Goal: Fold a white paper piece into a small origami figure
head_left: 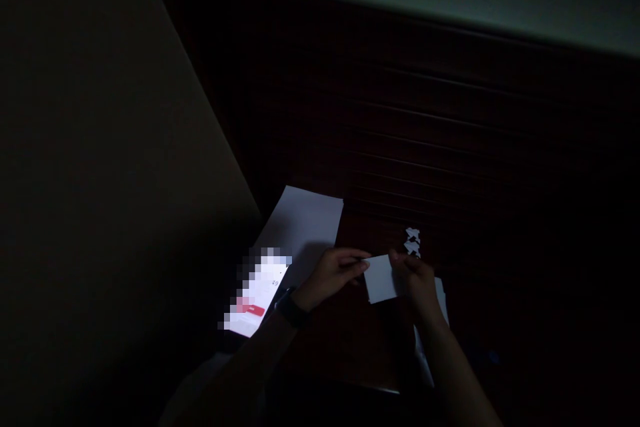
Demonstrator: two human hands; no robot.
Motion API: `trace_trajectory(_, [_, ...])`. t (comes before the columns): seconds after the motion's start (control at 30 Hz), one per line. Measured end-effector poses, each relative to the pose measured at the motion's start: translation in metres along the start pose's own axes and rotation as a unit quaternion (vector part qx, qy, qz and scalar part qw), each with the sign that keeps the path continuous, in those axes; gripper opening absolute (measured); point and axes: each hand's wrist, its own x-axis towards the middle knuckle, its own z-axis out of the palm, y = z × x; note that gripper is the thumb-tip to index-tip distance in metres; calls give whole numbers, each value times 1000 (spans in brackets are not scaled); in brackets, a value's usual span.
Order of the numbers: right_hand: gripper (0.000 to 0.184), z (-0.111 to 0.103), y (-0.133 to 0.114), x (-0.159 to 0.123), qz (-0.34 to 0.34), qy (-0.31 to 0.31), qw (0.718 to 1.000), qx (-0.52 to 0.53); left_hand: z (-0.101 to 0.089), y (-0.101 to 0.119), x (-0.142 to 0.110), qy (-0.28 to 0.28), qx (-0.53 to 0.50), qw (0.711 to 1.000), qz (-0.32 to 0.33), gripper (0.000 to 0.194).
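Two bare hands hold one small white paper piece [383, 278] between them, raised over a dark, reddish-brown desk [340, 353]. It is plain, flat and roughly rectangular, pale against the gloom, with a slim second edge along its left side that suggests more than one layer. A shadow falls across its right part, by the fingers.

The grip of the left hand [336, 275] is closed on the piece's upper left corner, thumb and fingertips together with the paper between them; a dark watch [293, 308] circles that wrist. The grip of the right hand [417, 277] is clamped on the right end, its thumb at the top edge and its other fingers curled, partly hidden.

Left of the hands lie large white sheets [310, 217], and against their lower edge glows a screen [265, 290], partly pixelated. Its small number ends in what looks like a 9; the first digit is unclear. Lettering on its red button [253, 310] is too small to read. Just beyond the right hand sit small folded white papers [413, 241], and more white paper [441, 297] shows beside the right wrist.
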Motion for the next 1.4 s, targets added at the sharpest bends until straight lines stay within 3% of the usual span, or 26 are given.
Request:
trace_trajectory(0.13, [41, 1, -18, -8, -34, -37, 998, 44, -6, -4, 1, 64, -25, 997, -24, 31])
trace_trajectory(0.23, [54, -5, -32, -14, -20, -154, 980, 127, -12, -6, 2, 111, -68, 991, -36, 32])
trace_trajectory(0.37, [64, -10, -37, -16, -47, -241, 964, 102, -15, -4, 1, 97, -134, 985, -48, 32])
trace_trajectory(0.47, [58, -9, -32, -14, -87, -239, 965, 63, -14, -1, 0, 69, -142, 985, -64, 32])
trace_trajectory(0.63, [49, -7, -28, -13, -101, -240, 964, 53, -13, 0, 0, 77, -121, 987, -71, 33])
trace_trajectory(0.83, [48, -7, -29, -14, -91, -240, 964, 71, -13, 4, -2, 62, -124, 988, -64, 32])
trace_trajectory(1.07, [49, -8, -27, -13, -64, -207, 972, 90, -10, 10, -5, -23, -117, 992, -49, 43])
trace_trajectory(1.4, [48, -9, -42, -18, -45, -206, 973, 98, -9, 10, -5, -30, -111, 992, -52, 52])
